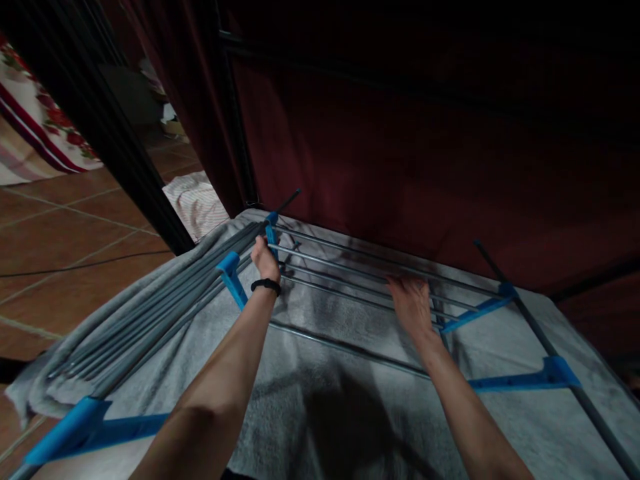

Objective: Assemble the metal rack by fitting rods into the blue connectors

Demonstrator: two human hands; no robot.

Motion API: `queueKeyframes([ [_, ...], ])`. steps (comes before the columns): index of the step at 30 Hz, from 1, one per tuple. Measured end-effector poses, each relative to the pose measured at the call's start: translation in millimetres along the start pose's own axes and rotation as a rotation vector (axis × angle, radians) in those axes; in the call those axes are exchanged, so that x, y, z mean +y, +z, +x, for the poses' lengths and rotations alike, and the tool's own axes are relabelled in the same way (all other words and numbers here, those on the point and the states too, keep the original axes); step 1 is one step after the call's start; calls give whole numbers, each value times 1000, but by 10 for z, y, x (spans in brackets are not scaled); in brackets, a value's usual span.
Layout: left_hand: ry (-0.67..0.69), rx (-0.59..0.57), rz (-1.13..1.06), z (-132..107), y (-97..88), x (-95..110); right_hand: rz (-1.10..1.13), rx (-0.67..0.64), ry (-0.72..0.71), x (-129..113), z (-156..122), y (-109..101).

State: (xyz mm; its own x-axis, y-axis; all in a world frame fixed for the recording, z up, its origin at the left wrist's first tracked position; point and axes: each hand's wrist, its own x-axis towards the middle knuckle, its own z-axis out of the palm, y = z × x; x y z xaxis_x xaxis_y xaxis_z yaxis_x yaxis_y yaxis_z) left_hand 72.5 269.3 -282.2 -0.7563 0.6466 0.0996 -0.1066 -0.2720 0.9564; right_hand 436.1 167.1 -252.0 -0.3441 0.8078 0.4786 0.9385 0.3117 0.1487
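Observation:
A metal rack (345, 345) with grey rods and blue plastic brackets, like a folding clothes drying rack, lies on a grey blanket. My left hand (265, 259), a black band at its wrist, is closed around the rack's left side, at a blue bracket (271, 238) where the rods end. Toward the right end of the same rods, my right hand (411, 305) curls over them; its fingertips are partly hidden. Another blue bracket (479, 313) joins the rods to a side tube just right of that hand.
The grey blanket (310, 400) covers the surface under the rack. A bundle of grey rods (165, 313) extends along its left side. Dark red cloth (400, 167) hangs behind, beside a black post (100, 120). Striped cloth (195, 200) and a tiled floor (75, 227) show at left.

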Motion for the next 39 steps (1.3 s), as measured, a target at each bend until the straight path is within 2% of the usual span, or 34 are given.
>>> queueKeyframes([
  [5, -62, -112, 2, 72, 79, 114, -37, -29, -10, 36, 3, -22],
  [10, -70, -108, 42, 66, 80, 159, -6, -64, -16, -75, 47, 11],
  [14, -92, -71, 5, 48, 118, 185, 129, -97, -78, -496, 300, 39],
  [21, -1, -155, 90, 7, 49, 226, 292, -211, -297, -1523, 1142, -10],
  [25, -5, -159, 117, 21, 12, 232, 327, -304, -348, -1873, 1502, 2],
  [28, -7, -138, 97, 57, 19, 212, 347, -354, -374, -1956, 1650, 29],
  [31, -46, -136, 56, 97, 30, 170, 379, -411, -421, -1942, 1720, 56],
  [39, -55, -124, 56, 192, -7, 57, 347, -463, -441, -1840, 1675, 198],
])
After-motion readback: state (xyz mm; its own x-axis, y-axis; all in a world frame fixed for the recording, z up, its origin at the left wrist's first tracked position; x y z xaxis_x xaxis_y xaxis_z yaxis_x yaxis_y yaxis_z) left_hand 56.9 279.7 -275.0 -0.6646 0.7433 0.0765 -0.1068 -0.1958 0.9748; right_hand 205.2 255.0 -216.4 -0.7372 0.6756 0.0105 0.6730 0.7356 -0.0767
